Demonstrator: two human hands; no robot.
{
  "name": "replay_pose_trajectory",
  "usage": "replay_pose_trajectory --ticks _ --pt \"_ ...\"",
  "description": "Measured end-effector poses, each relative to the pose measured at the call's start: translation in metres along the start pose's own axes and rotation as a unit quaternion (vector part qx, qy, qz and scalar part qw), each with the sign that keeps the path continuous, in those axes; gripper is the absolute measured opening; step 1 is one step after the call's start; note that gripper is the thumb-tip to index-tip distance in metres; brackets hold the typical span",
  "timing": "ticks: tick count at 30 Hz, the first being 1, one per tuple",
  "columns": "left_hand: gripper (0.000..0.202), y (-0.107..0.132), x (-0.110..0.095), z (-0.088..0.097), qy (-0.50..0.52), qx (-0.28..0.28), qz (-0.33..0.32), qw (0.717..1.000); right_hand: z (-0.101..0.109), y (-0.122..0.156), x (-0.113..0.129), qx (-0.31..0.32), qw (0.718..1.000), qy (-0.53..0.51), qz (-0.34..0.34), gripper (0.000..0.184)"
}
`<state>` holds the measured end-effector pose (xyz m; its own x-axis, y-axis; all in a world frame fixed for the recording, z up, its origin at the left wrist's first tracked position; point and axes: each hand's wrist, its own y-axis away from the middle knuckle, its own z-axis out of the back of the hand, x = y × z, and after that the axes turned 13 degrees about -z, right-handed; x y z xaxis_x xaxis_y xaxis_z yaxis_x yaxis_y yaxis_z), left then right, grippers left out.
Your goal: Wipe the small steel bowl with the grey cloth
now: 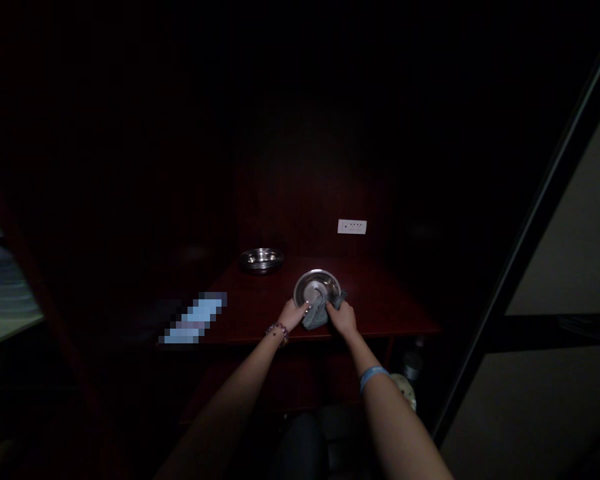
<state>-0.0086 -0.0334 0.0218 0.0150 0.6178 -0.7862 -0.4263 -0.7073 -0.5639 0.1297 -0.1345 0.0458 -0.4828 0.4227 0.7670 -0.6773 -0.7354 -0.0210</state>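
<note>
A round stainless steel bowl is tilted toward me above the front part of a dark red desk. My left hand grips its lower left rim, thumb on the inside. At the lower right rim, my right hand is closed on a grey cloth, which hangs over the bowl's near edge and bunches out past the fingers. Back and to the left stands a short stack of similar steel bowls, apart from both hands.
A white power socket is fixed on the back panel. A pixelated bright patch lies to the left. Below the desk at right are a jar-like container and a pale round object. Dark panels rise on both sides.
</note>
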Motion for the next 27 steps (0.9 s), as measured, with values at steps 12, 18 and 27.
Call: replay_pose_trajectory --ticks 12,18,27 --pt "0.037 0.0026 -0.0051 0.0007 -0.004 0.009 0.001 1.0 -0.0034 -0.0053 -0.0036 0.0 1.0 -0.027 -0.008 0.032" --pt "0.044 0.0031 -0.0095 0.0006 0.008 0.019 -0.001 1.0 -0.003 -0.0063 -0.0036 0.01 1.0 -0.026 -0.012 0.034" --pt "0.048 0.003 -0.0082 -0.0011 0.013 0.018 -0.007 1.0 -0.0017 -0.0039 -0.0014 0.004 1.0 -0.019 -0.018 0.033"
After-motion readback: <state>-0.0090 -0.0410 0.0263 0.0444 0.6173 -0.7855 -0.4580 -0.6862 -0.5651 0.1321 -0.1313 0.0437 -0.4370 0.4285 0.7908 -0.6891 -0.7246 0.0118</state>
